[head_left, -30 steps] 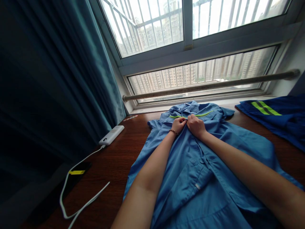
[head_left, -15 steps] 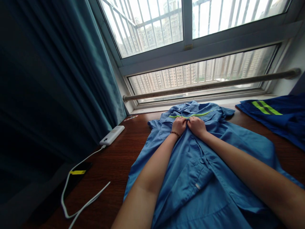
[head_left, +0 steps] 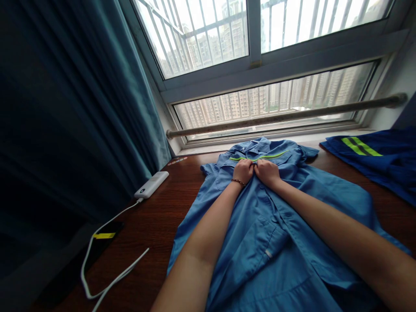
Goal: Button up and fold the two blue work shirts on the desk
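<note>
A light-blue work shirt (head_left: 240, 242) with a yellow-green stripe across its chest lies spread out, collar toward the window. My left hand (head_left: 243, 170), with a beaded bracelet at the wrist, is closed on the front edge of the shirt just below the stripe. Right beside it, my right hand (head_left: 267, 171) pinches the same front opening, the fingers of both hands nearly touching. Whatever button or cloth edge sits between the fingertips is hidden. Below the hands, the front placket runs down with several buttons, its two sides overlapping loosely lower down.
On the brown wooden surface (head_left: 152, 221) at left sit a white power bank (head_left: 151, 185) with a white cable (head_left: 85, 260) and a dark flat object with a yellow tab (head_left: 104, 236). A darker blue garment (head_left: 386, 160) lies right. A metal rail (head_left: 279, 117) crosses the window; a curtain (head_left: 130, 95) hangs left.
Both hands stay closed at the same spot on the shirt front. The whole view has shifted very slightly; nothing else visibly differs.
</note>
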A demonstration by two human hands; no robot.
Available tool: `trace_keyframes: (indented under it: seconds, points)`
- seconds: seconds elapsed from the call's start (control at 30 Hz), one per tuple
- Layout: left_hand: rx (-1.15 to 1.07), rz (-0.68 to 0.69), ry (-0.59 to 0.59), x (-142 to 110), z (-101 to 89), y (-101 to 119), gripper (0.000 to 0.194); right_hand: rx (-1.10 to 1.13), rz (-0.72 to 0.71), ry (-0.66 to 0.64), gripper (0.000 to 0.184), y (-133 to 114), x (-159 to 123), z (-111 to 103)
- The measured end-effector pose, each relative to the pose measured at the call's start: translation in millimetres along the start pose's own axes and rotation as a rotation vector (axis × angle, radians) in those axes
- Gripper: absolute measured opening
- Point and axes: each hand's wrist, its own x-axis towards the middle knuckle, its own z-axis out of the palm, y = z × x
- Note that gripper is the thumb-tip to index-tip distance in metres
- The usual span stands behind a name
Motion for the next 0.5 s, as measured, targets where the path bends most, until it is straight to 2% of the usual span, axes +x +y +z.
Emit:
trace_keyframes:
  seconds: [0.17, 0.33, 0.4, 0.5]
  points:
    - [0.075, 0.031, -0.028, 0.5, -3.3, 2.1, 0.015, 0.008, 0.052, -0.031, 0.028, -1.2, -1.7, -1.9]
    - [0.007, 0.046, -0.012, 2.4, -4.9, 0.7, 0.015, 0.000, 0.097, -0.026, 0.030, -2.2, -2.5, -3.1]
    - [-0.057, 0.016, -0.001, 2.5, -4.5, -1.0, 0.015, -0.003, 0.100, -0.018, 0.030, -2.0, -2.1, -3.6]
    - [-0.214, -0.106, 0.005, 3.0, -1.3, -5.3, 0.014, 0.002, 0.053, 0.006, 0.030, -0.8, -1.2, -4.4]
